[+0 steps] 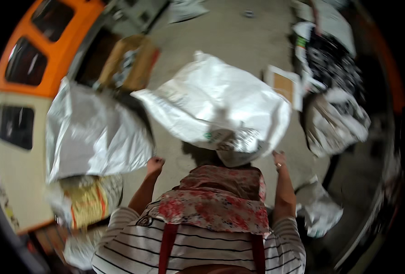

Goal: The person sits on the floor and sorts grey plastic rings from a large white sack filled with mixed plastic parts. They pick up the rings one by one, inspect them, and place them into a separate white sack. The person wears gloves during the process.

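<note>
A large white woven sack spreads out in front of me, creased, with a dark, shiny patch near its lower edge that I cannot make out. My right hand is closed at the lower right edge of this sack; its fingertips are partly hidden and blurred. To the left, another white sack fans out, and its lower right corner meets my left hand, whose fingers are closed in a fist around it. Both forearms reach forward on either side of my floral apron.
An orange and cream machine stands at left, by an open cardboard box. On the right are a sack of dark pieces, a crumpled sack, a framed brown panel and a silvery bag. A yellow-printed sack lies lower left.
</note>
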The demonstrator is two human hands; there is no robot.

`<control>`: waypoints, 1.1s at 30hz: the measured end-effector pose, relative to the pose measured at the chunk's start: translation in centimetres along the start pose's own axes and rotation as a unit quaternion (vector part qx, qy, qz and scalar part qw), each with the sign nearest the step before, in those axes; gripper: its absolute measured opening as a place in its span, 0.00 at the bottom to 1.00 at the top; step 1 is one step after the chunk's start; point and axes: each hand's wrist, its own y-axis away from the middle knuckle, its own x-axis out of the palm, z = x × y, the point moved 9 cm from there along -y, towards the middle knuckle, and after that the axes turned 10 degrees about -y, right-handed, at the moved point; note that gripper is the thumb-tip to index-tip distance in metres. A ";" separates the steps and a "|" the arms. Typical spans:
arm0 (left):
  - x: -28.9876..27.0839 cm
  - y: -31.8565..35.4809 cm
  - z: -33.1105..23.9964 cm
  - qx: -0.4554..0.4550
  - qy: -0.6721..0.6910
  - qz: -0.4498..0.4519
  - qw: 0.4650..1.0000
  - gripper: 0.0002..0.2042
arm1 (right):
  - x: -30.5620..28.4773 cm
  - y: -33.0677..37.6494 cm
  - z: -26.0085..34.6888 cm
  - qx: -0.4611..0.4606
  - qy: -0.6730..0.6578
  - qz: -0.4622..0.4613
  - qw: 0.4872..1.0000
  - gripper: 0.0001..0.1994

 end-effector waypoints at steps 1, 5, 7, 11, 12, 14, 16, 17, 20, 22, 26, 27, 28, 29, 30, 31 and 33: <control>-2.2 -0.3 -1.7 -0.042 0.017 -0.039 0.998 0.11 | -0.4 -1.6 -0.3 0.064 -0.154 -0.057 0.984 0.28; -0.7 2.3 0.7 -0.137 0.018 -0.043 0.990 0.10 | -2.9 -5.5 -6.3 0.236 -0.353 -0.093 0.901 0.51; -0.1 4.8 2.4 -0.210 -0.009 0.014 0.978 0.09 | -2.2 -10.8 -7.5 0.214 -0.332 -0.026 0.918 0.54; 6.5 13.4 0.7 -0.273 -0.108 0.100 0.951 0.10 | 1.3 -20.1 -15.5 0.232 -0.278 0.004 0.932 0.55; 7.4 14.5 0.8 -0.232 -0.147 0.112 0.955 0.12 | 2.5 -23.3 -19.4 0.226 -0.287 -0.082 0.927 0.40; 9.6 16.4 -2.6 -0.198 -0.166 0.136 0.956 0.12 | 1.5 -25.9 -15.3 0.097 -0.186 0.115 0.971 0.39; 10.2 16.8 -4.7 -0.201 -0.123 0.131 0.963 0.10 | -1.4 -25.7 -12.0 0.156 -0.297 -0.051 0.941 0.34; 10.5 15.4 -5.9 -0.203 -0.098 0.144 0.964 0.10 | -2.4 -27.7 -13.4 0.104 -0.197 -0.047 0.974 0.36; 9.4 8.8 -9.6 -0.146 -0.116 0.085 0.979 0.12 | -2.2 -28.4 -10.7 0.010 -0.431 -0.102 0.897 0.27; 8.5 5.4 -13.7 -0.224 -0.043 0.085 0.970 0.17 | -3.8 -27.2 -1.5 -0.133 -0.201 -0.103 0.965 0.22; 9.4 0.2 -20.2 -0.056 0.096 0.111 0.988 0.44 | -6.7 -18.3 21.6 -0.128 -0.628 -0.075 0.764 0.20; 10.1 0.4 -22.4 -0.026 0.098 0.146 0.984 0.53 | -8.1 -14.1 28.4 -0.169 -0.537 -0.004 0.826 0.22; 10.2 0.9 -23.5 -0.020 0.133 0.135 0.982 0.57 | -9.4 -9.4 35.1 -0.220 -0.443 0.059 0.867 0.24; 10.3 -0.3 -24.9 0.007 0.125 0.133 0.983 0.59 | -9.2 -7.5 39.2 -0.284 -0.428 0.022 0.858 0.25; 10.1 -1.0 -24.3 0.014 0.146 0.085 0.986 0.56 | -11.2 -3.2 43.0 -0.275 -0.424 0.103 0.857 0.26; 9.0 -2.7 -25.0 0.104 0.102 0.061 0.987 0.47 | -10.6 -1.1 46.3 -0.306 -0.367 0.102 0.873 0.23; 6.8 -4.7 -19.8 -0.039 0.443 -0.026 0.895 0.33 | -11.2 4.7 51.9 -0.383 -0.274 0.130 0.873 0.32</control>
